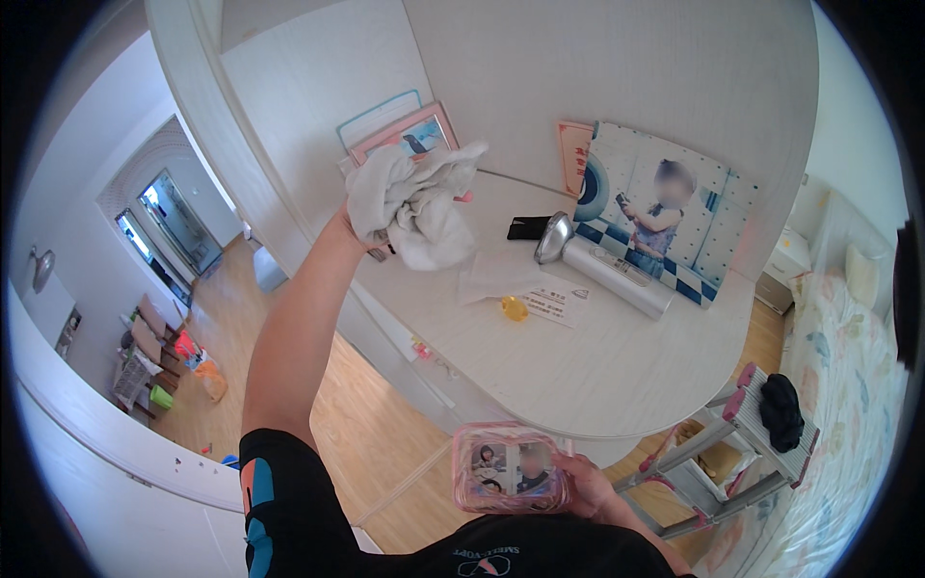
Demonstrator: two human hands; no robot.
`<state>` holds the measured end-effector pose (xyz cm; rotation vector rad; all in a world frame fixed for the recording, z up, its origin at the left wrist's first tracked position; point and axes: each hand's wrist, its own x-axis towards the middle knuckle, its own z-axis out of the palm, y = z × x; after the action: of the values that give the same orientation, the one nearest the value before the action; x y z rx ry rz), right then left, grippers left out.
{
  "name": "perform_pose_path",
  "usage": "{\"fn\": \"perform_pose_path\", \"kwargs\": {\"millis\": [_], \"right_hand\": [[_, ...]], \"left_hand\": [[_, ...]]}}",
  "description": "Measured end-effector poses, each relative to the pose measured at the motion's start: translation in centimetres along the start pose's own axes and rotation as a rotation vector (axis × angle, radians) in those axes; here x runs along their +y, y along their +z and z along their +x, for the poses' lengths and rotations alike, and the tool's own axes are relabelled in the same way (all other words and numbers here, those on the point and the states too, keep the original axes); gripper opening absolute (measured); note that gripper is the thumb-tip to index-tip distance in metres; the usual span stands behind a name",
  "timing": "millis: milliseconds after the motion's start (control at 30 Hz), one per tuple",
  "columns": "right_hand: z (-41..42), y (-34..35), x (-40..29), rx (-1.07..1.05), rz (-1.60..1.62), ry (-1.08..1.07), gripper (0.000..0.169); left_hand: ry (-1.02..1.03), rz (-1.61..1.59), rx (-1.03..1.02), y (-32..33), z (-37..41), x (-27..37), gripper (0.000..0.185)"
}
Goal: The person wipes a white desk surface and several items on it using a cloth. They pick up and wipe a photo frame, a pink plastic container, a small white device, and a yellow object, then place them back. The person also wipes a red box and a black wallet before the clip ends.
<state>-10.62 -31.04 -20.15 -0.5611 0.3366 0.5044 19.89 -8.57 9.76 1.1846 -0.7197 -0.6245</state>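
Note:
My left hand (361,227) is mostly hidden behind a crumpled white cloth (433,209) that it holds up over the left part of a pale wooden shelf top (614,361). Near my chest, my right hand (589,484) grips the side of a pink-rimmed photo frame (506,469) with two photos in it. Beyond the cloth, a pink picture frame (433,130) leans at the back left. A silver flashlight (614,274), a black item (527,227), a yellow gem-like piece (514,308) and a printed paper (553,300) lie on the shelf top.
A large photo panel (661,209) leans at the back right, with a red-lettered card (573,155) behind it. A stepladder (766,426) bearing a black item stands at the lower right, beside a plastic-covered bed (838,361). Chairs (148,329) and bags (209,376) are far left.

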Motion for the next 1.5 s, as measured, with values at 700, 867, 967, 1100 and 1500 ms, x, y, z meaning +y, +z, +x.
{"fn": "perform_pose_path", "kwargs": {"millis": [700,867,967,1100,1500], "right_hand": [[-2.0,-7.2,-3.0,0.143,-0.094,-0.418,0.046],[-0.5,-7.1,-3.1,0.062,-0.107,-0.389,0.047],[-0.2,-5.6,-2.6,0.082,-0.078,-0.36,0.046],[-0.2,-5.2,-1.7,0.115,-0.108,-0.356,0.043],[1.1,0.8,-1.3,-0.133,-0.527,-0.217,0.037]], "left_hand": [[-0.295,0.613,0.372,-2.3,-18.3,-25.6,0.02],[-0.067,0.868,0.657,-4.5,-14.1,-36.0,0.027],[-0.145,1.22,0.607,-6.1,-14.2,-40.0,0.042],[-0.067,1.257,0.469,-5.4,-15.4,-42.0,0.055],[-0.229,-0.009,0.37,4.0,-22.2,-27.2,0.036]]}}
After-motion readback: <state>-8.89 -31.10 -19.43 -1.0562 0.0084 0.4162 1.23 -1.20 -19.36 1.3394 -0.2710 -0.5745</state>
